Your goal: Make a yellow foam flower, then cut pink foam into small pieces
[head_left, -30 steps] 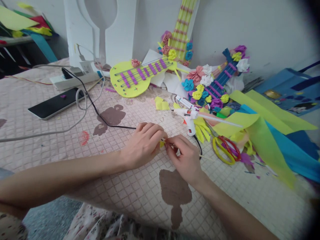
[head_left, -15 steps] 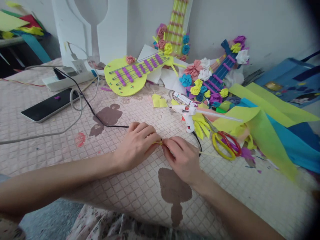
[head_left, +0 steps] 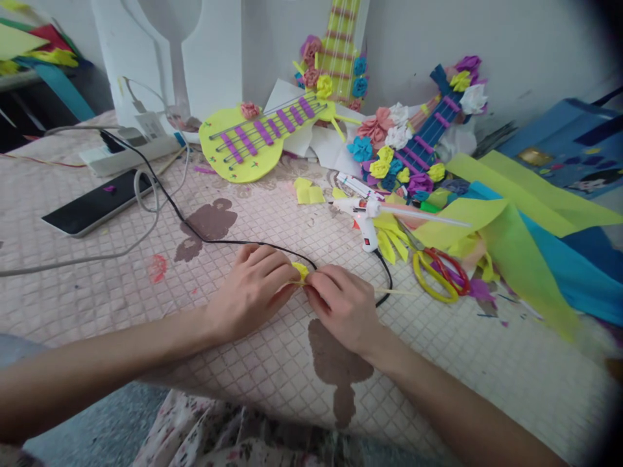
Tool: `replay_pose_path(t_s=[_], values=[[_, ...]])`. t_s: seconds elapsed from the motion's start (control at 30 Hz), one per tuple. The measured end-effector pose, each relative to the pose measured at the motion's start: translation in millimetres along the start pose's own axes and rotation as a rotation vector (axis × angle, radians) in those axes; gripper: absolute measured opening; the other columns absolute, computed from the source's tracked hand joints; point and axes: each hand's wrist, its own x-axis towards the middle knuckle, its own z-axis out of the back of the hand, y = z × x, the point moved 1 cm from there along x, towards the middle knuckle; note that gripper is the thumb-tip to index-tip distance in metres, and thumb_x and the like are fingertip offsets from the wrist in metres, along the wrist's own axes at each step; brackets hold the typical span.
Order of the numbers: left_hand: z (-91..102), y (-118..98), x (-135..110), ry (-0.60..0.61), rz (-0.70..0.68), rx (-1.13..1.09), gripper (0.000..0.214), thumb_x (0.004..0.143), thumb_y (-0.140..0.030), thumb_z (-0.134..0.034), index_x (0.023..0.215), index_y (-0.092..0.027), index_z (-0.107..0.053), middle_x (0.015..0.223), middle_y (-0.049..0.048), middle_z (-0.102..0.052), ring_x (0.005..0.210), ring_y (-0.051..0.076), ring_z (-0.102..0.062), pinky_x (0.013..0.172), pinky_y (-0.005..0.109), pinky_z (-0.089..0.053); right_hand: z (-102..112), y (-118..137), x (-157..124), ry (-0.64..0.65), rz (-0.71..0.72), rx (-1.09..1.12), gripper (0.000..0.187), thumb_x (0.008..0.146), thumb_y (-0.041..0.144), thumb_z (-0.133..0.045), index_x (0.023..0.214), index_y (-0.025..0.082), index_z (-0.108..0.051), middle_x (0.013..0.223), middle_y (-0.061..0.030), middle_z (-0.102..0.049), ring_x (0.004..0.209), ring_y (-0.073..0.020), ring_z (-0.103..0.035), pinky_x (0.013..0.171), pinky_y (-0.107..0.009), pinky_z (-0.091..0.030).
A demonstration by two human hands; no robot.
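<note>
Close together over the patterned tablecloth, both hands pinch a small piece of yellow crepe paper (head_left: 300,270). My left hand (head_left: 257,282) is closed on its left side, fingertips curled down. From the other side my right hand (head_left: 343,301) grips the same spot, fingers pressed together. A thin pale stick (head_left: 396,291) pokes out to the right from behind my right hand; its other end is hidden by the fingers. Behind the hands runs a black cord (head_left: 243,242). A white glue gun (head_left: 366,224) with a clear glue stick lies beyond my right hand.
Red and yellow-handled scissors (head_left: 435,275) lie at the right, beside green and blue crepe sheets (head_left: 530,259). A yellow paper guitar (head_left: 243,143) and a blue flowered guitar (head_left: 421,152) are at the back. A phone (head_left: 97,204) and power strip (head_left: 129,155) sit left.
Both hands have shifted slightly left and stay pinched together. More of the yellow paper now shows between them, and the black cord behind them is more exposed.
</note>
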Motion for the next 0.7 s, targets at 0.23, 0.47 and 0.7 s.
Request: replay_pose_path(t_s=[0.23,0.47,0.7], values=[[0.5,-1,-17,0.039,0.039,-0.004,0.007,0.089,-0.025,-0.055,0.089,-0.020,-0.059,0.085,0.0012,-0.063,0.083,0.018,-0.052,0.079,0.036,-0.035,-5,4,-4,0.062,0.043,0.025,0.016,0.091,0.019,-0.049,0.084,0.017,-0.064,0.086,-0.0045,-0.065,0.074,-0.0143,-0.058,0.067,-0.027,-0.047],[2.1,-4,-20,0.093,0.100,-0.035,0.011,0.090,-0.023,-0.050,0.084,-0.019,-0.059,0.082,0.0013,-0.063,0.084,0.018,-0.053,0.082,0.038,-0.035,-6,7,-8,0.114,0.045,0.064,0.014,0.091,0.018,-0.051,0.086,0.016,-0.064,0.087,-0.0048,-0.064,0.074,-0.0142,-0.058,0.066,-0.027,-0.048],[4.1,-7,-25,0.136,0.176,-0.096,0.007,0.088,-0.021,-0.052,0.086,-0.019,-0.059,0.084,0.0016,-0.063,0.085,0.019,-0.052,0.080,0.037,-0.036,-5,10,-6,0.141,0.080,0.069,0.019,0.092,0.018,-0.048,0.082,0.016,-0.064,0.085,-0.0046,-0.065,0.070,-0.0135,-0.058,0.063,-0.026,-0.047]])
